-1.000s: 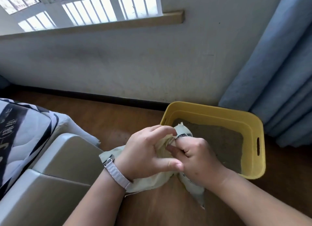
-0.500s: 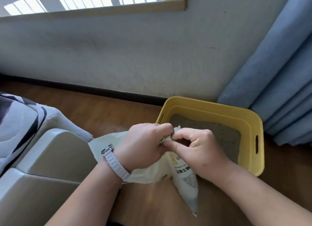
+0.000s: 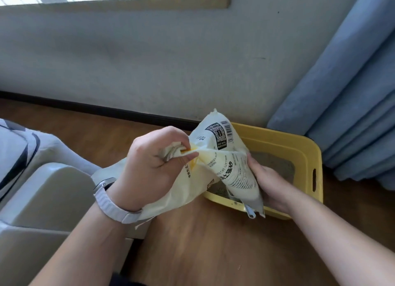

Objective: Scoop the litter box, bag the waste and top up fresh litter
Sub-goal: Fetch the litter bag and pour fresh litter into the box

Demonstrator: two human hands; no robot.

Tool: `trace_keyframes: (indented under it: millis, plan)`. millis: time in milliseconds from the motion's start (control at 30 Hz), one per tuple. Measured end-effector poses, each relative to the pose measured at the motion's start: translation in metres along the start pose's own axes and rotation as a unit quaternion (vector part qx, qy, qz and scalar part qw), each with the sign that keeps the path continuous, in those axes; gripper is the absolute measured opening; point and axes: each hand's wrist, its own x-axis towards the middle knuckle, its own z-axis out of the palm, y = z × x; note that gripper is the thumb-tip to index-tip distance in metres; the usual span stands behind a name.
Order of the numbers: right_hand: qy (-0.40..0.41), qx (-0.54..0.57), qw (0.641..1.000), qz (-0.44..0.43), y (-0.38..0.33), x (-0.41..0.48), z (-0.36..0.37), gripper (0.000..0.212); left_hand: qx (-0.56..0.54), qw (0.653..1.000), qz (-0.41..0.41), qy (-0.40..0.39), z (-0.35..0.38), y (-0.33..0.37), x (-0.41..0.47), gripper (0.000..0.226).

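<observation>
A blue curtain (image 3: 346, 114) is hung at the right, its folds reaching the wooden floor (image 3: 213, 243) just beside the yellow litter box (image 3: 307, 151). The box is set at the floor's far edge against the grey wall (image 3: 149, 61) and is filled with grey litter (image 3: 275, 164). A beige plastic casing (image 3: 49, 196) and striped bedding (image 3: 15, 151) are seen at the left. The box's near left corner is screened by the cat litter bag (image 3: 230, 170), which is held above it. A bunched fold of the bag is gripped in the left hand (image 3: 151, 170), on whose wrist a white watch strap (image 3: 113, 206) is worn. The bag's right edge is held by the right hand (image 3: 271, 185), whose fingers are largely hidden behind it. The bag's long axis is tilted, its torn corner pointed up towards the wall and its lower end hung over the box's near rim.
</observation>
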Motion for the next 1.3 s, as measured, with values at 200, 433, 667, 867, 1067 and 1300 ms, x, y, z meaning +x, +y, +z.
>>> trace_keyframes:
  millis: [200, 433, 667, 867, 1067, 1300]
  plan:
    - [-0.024, 0.100, 0.994, -0.045, -0.006, -0.007, -0.001, 0.051, -0.030, 0.999, -0.019, 0.016, 0.006, 0.000, 0.000, 0.015]
    - [0.061, 0.078, 0.986, -0.137, -0.003, -0.002, -0.003, 0.020, 0.005, 0.997, -0.041, 0.073, 0.016, -0.014, -0.001, 0.051]
    - [0.140, 0.070, 0.961, -0.229, -0.014, -0.012, -0.021, 0.011, 0.041, 0.991, -0.105, 0.076, 0.025, -0.032, 0.008, 0.066]
    - [0.194, 0.072, 0.931, -0.300, -0.032, -0.023, -0.053, 0.015, 0.091, 0.980, -0.176, 0.034, 0.034, -0.053, 0.028, 0.071]
    - [0.205, 0.045, 0.903, -0.376, -0.063, -0.032, -0.085, 0.018, -0.034, 0.964, -0.265, 0.002, 0.055, -0.064, 0.059, 0.059]
    - [0.220, 0.022, 0.875, -0.431, -0.078, -0.023, -0.111, 0.012, -0.159, 0.896, -0.398, -0.117, 0.074, -0.065, 0.081, 0.041]
